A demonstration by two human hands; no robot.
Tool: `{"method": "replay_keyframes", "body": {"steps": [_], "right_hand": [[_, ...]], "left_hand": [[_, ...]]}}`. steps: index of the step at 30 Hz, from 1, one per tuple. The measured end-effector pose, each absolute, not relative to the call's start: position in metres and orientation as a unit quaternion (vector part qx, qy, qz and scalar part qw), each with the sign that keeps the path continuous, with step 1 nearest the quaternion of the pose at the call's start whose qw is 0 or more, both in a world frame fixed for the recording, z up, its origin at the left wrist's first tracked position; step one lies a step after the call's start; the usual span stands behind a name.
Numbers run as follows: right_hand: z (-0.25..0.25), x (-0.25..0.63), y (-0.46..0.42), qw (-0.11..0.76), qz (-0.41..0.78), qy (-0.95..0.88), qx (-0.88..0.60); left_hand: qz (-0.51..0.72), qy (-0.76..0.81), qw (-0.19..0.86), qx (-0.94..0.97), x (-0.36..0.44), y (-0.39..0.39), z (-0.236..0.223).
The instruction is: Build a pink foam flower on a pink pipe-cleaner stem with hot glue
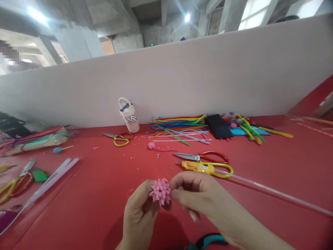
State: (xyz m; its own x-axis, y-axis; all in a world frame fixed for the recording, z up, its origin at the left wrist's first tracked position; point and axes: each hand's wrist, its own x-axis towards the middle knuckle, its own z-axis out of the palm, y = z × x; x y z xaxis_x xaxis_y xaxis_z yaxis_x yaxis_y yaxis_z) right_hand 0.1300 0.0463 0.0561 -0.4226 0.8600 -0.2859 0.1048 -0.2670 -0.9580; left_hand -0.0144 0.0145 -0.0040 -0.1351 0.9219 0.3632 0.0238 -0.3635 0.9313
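A small pink flower (160,192) with several pointed, curled petals is held upright over the red table between my hands. My left hand (139,210) is closed around its underside, and the grip below the petals is hidden. At the flower's right edge, my right hand (199,194) has thumb and forefinger pinched together on a petal. Just beyond my right hand lies a yellow hot glue gun (195,167) with a long clear glue stick (273,191) running out of its back end. It rests against red-and-yellow-handled scissors (188,157).
Colourful pipe cleaners (179,126) lie along the white partition (166,80), beside a black phone (219,126). A white tumbler (130,118) and another pair of scissors (119,139) stand left of them. Teal-handled pliers (210,239) lie at the near edge. A pink bud (151,146) lies mid-table.
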Motion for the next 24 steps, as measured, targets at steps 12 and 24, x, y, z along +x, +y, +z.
{"method": "replay_keyframes", "body": {"steps": [12, 24], "right_hand": [[0.0541, 0.1282, 0.0457, 0.296, 0.666, -0.521, -0.445], [0.053, 0.1289, 0.0473, 0.301, 0.67, -0.518, -0.438]], "left_hand": [[0.625, 0.426, 0.374, 0.536, -0.0118, 0.0143, -0.0018], [0.602, 0.452, 0.374, 0.542, -0.0143, 0.0131, -0.0027]]}}
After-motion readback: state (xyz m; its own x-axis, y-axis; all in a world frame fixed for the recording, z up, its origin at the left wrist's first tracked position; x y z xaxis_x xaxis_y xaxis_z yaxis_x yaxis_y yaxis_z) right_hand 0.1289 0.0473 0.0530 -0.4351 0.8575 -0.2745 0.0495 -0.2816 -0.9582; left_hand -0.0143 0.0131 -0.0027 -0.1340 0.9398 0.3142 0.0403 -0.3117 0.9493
